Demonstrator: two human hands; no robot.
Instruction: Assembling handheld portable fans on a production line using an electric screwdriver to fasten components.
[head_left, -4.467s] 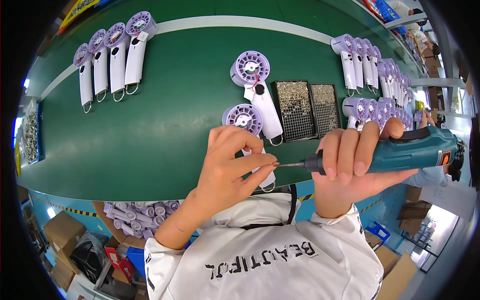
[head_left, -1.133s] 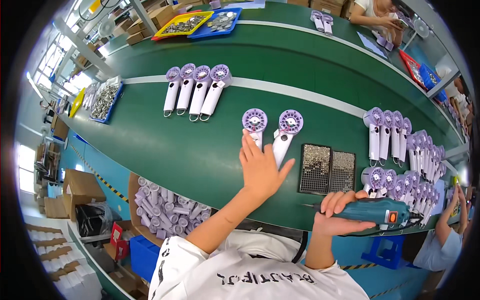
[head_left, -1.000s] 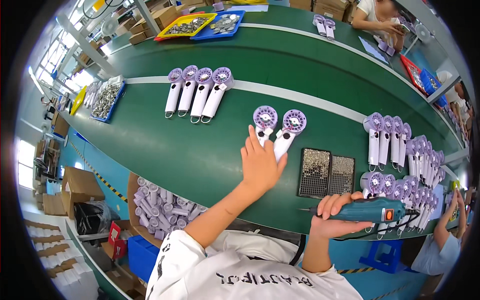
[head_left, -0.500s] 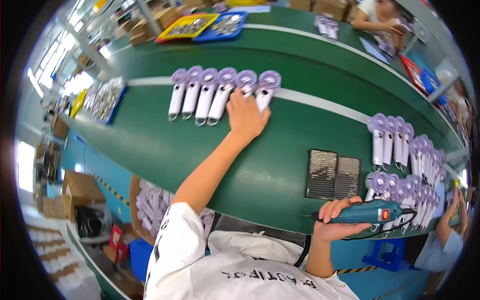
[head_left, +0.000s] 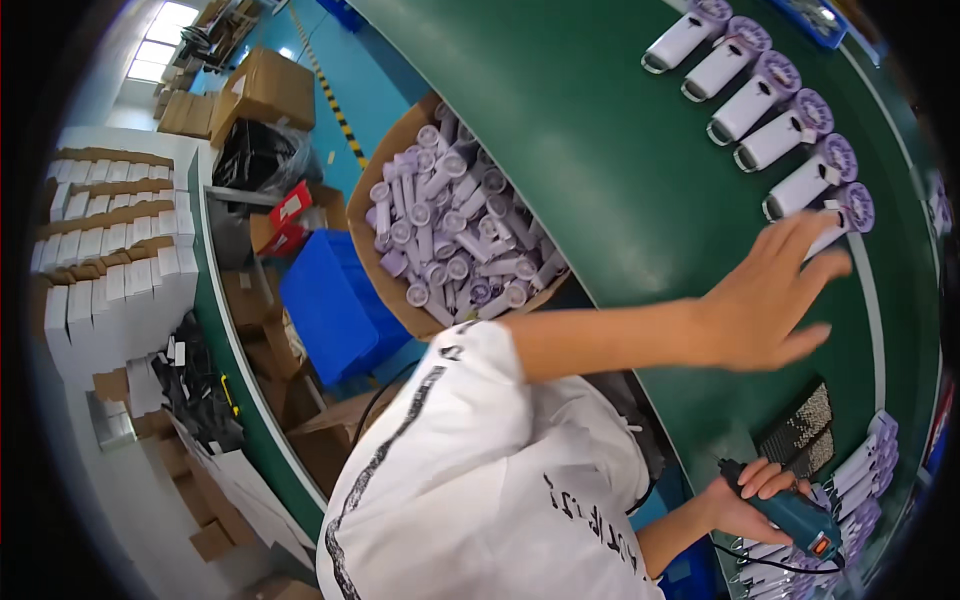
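My left hand (head_left: 768, 300) is open over the green table (head_left: 590, 200), its fingers spread and slightly blurred. Its fingertips are beside the nearest of several white-and-lilac handheld fans (head_left: 742, 108), which lie in a slanting row; the hand covers part of that fan's handle. Low at the right, my right hand (head_left: 745, 505) is wrapped round a teal electric screwdriver (head_left: 802, 522), whose tip points up and left. A black tray of screws (head_left: 790, 440) lies on the table just beyond that hand.
More fans (head_left: 868, 470) crowd the table's right end. Left of the table edge stands a carton (head_left: 362, 215) full of lilac-and-white fan parts. Beside it are a blue bin (head_left: 335, 310) and a red box (head_left: 290, 215). White boxes (head_left: 120, 300) are stacked farther left.
My view has swung to the left, bringing the carton of parts into full sight. My left hand has come off the fans and spread its fingers. The right still holds the screwdriver.
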